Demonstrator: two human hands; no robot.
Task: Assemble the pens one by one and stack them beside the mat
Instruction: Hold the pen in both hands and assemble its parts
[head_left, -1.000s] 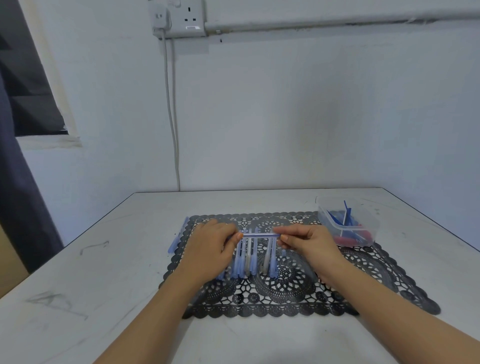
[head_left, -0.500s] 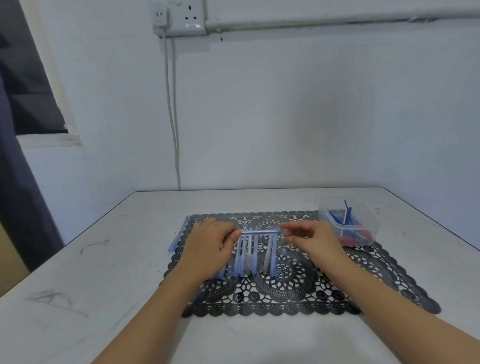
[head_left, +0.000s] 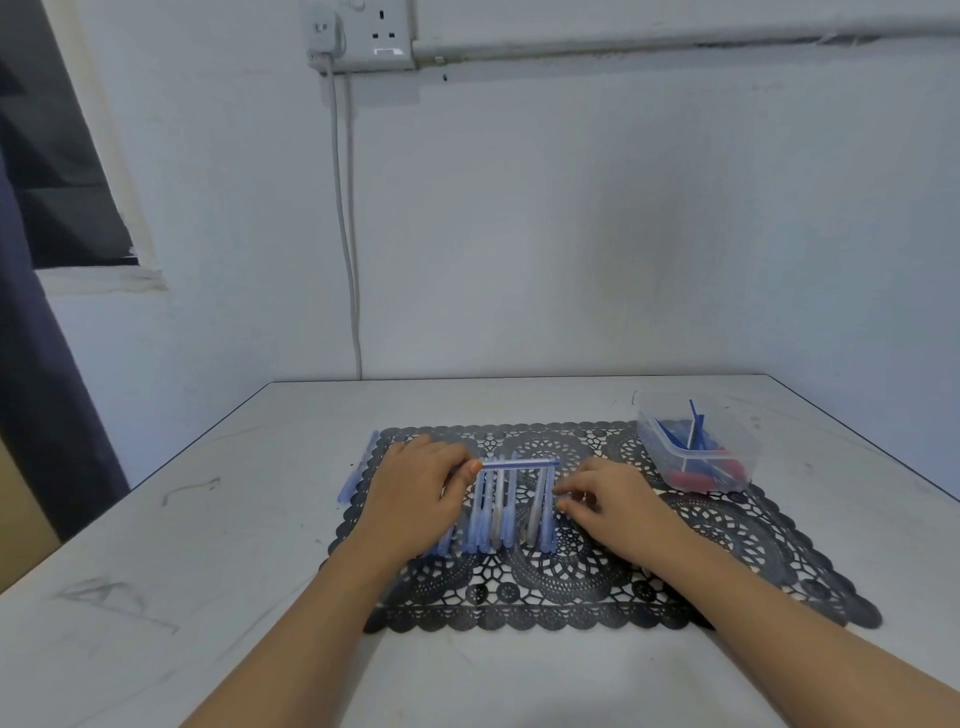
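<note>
L hand pinches 1 pen barrel; R hand fingers curled, hold unclear. Few pens stacked beside mat; barrel row, tub parts remain.

- Both bare arms reach forward from the bottom edge. The left forearm angles up to the right and the right forearm angles up to the left.
- The left hand is seen back-up with its fingers curled. Its thumb pinches one end of a pen, which is held level.
- The right hand hovers palm-down just beside the pen's free end. Its fingers are curled under, and it is unclear whether they hold anything.
</note>
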